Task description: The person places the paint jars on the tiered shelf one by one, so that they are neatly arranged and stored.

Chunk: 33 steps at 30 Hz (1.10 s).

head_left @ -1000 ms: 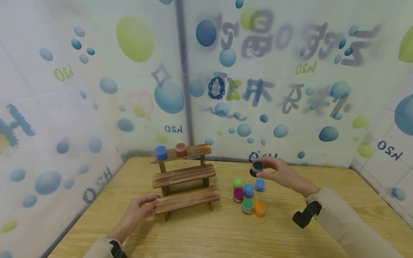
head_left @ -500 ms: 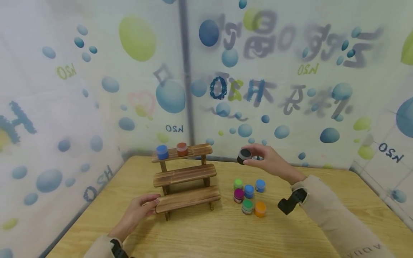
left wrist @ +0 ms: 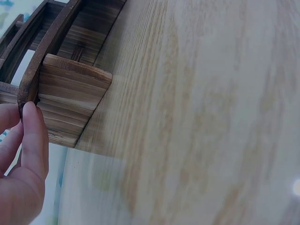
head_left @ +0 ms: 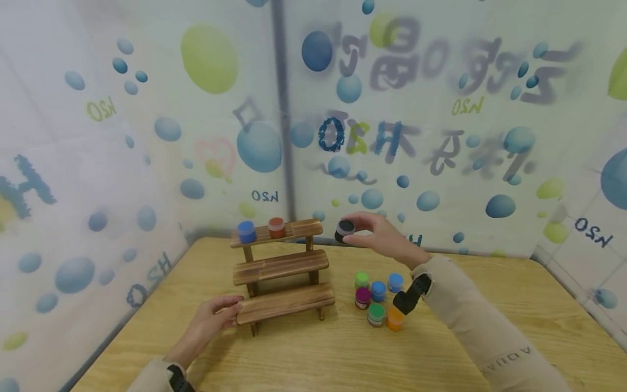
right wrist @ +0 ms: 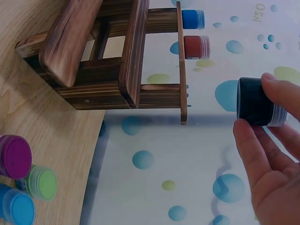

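A small black paint jar (head_left: 345, 231) is pinched between the thumb and fingers of my right hand (head_left: 379, 234). It hangs in the air just right of the top step of a three-tiered wooden stand (head_left: 284, 304). The right wrist view shows the jar (right wrist: 255, 101) with its clear ridged lid. My left hand (head_left: 210, 321) pinches the left end of the lowest step, and the left wrist view shows thumb and fingers on the step's edge (left wrist: 29, 86). On the top step stand a blue jar (head_left: 246, 232) and a red-brown jar (head_left: 276, 228).
Right of the stand, several jars cluster on the wooden table (head_left: 303, 359): light green (head_left: 361, 280), purple (head_left: 362, 298), two blue (head_left: 377, 291), green (head_left: 375, 314) and orange (head_left: 394, 320), the last partly behind the right wrist's strap. A patterned curtain (head_left: 441, 179) hangs behind.
My right hand has carried the black jar left and upward, from above the jar cluster to beside the top step. The left hand keeps its place on the lowest step.
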Available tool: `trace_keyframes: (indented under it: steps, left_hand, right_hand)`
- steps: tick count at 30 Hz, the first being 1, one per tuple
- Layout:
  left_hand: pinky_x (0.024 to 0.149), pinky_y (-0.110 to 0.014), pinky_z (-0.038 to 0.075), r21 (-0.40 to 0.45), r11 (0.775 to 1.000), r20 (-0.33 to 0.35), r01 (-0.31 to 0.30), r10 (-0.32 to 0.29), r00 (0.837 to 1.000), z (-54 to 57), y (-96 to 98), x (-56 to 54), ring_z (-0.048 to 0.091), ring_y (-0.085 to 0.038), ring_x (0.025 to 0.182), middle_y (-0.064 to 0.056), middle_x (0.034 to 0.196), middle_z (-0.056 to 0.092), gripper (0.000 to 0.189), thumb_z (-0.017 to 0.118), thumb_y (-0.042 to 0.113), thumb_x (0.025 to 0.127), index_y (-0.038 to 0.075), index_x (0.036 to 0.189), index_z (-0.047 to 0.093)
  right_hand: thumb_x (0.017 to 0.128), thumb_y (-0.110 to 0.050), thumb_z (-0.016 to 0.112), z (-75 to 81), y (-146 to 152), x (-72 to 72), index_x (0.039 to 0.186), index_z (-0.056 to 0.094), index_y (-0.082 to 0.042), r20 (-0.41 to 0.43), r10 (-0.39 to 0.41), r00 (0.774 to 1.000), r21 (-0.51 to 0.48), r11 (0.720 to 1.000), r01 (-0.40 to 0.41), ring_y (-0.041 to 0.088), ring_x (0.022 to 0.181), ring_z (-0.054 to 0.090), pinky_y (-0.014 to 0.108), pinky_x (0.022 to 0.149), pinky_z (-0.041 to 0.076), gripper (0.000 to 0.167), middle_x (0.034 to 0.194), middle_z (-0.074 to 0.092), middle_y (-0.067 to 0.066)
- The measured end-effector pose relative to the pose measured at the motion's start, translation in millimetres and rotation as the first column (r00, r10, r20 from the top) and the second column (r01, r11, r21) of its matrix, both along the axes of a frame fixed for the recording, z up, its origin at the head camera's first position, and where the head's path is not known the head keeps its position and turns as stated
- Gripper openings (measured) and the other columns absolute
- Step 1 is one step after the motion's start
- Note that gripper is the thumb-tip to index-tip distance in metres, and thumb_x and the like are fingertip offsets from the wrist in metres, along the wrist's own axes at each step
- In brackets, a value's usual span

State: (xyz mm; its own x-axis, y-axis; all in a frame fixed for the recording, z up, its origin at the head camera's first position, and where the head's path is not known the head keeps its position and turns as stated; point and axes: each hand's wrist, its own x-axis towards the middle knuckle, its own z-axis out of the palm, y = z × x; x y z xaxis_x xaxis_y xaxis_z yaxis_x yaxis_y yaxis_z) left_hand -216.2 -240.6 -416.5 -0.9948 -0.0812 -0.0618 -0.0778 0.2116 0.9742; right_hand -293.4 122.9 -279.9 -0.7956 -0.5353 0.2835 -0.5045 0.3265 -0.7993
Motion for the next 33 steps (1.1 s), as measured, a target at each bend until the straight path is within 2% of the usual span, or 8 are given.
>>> trace_keyframes:
  steps: [6,15,23,29,33]
  left_hand:
    - [0.064,-0.026,0.051,0.005,1.0,0.006,0.001,-0.001,1.0,1.3,0.2,0.4,0.057,-0.015,0.078,-0.017,0.111,0.055,0.035,0.059,0.011,0.085,-0.01,0.113,0.054]
    - [0.064,-0.027,0.052,0.002,1.0,0.01,0.013,-0.013,1.0,0.5,-0.7,-0.6,0.057,-0.014,0.079,-0.016,0.112,0.055,0.036,0.059,0.013,0.086,-0.009,0.113,0.054]
    - [0.062,-0.027,0.052,0.002,1.0,0.019,0.014,-0.014,1.0,-1.6,-2.6,-0.5,0.058,-0.014,0.075,-0.016,0.113,0.055,0.037,0.06,0.015,0.085,-0.008,0.114,0.055]
    - [0.063,-0.027,0.052,0.006,1.0,0.012,0.016,-0.016,1.0,-0.7,-1.9,-0.2,0.057,-0.015,0.08,-0.017,0.114,0.055,0.037,0.06,0.015,0.085,-0.008,0.114,0.055]
    - [0.063,-0.028,0.052,0.01,1.0,0.006,0.02,-0.02,1.0,0.0,-1.0,0.0,0.058,-0.015,0.078,-0.017,0.113,0.055,0.037,0.06,0.015,0.085,-0.008,0.114,0.055]
  right_hand:
    - [0.083,-0.021,0.063,1.2,-16,-5.4,0.122,0.051,-0.006,-0.01,0.009,1.0,0.019,1.0,-0.009,0.02,0.098,0.053,0.041,0.085,0.042,0.044,0.105,0.057,0.007]
    - [0.082,-0.019,0.064,-3.6,-39,-17.6,0.117,0.054,-0.007,-0.011,0.021,1.0,0.005,1.0,-0.021,0.018,0.093,0.054,0.035,0.08,0.045,0.038,0.101,0.058,0.005]
    - [0.082,-0.019,0.065,-5.0,-58,-26.3,0.117,0.055,-0.008,0.032,-0.009,0.999,-0.008,1.0,0.009,0.019,0.092,0.055,0.033,0.078,0.047,0.039,0.1,0.059,0.006]
    - [0.081,-0.021,0.066,-6.0,-71,-33.9,0.117,0.056,-0.009,0.022,-0.054,0.998,0.022,0.998,0.054,0.016,0.091,0.056,0.032,0.077,0.047,0.039,0.099,0.06,0.004]
    - [0.08,-0.017,0.066,-9.4,-77,-39.0,0.116,0.056,-0.005,-0.001,-0.049,0.999,0.021,0.999,0.049,0.017,0.091,0.056,0.033,0.079,0.046,0.039,0.1,0.06,0.006]
